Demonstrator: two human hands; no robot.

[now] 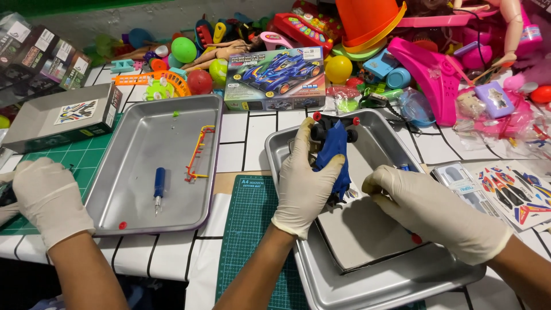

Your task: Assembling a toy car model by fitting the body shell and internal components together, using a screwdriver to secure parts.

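Observation:
My left hand (pixel 304 183), in a white glove, grips a blue toy car (pixel 334 150) with black wheels and red hubs, holding it nose-up over the right metal tray (pixel 396 284). My right hand (pixel 427 209), also gloved, is closed in a fist just right of the car, above a grey cardboard lid (pixel 361 229) lying in that tray. A small blue end (pixel 404 167) pokes out of the fist; the rest of what it holds is hidden.
A second metal tray (pixel 143 143) at left holds a blue screwdriver (pixel 159 186) and a red-and-yellow plastic frame (pixel 198 152). Another person's gloved hand (pixel 49 198) rests at far left. A toy car box (pixel 275 77), sticker sheet (pixel 516 192), green cutting mat (pixel 252 229) and piled toys surround the trays.

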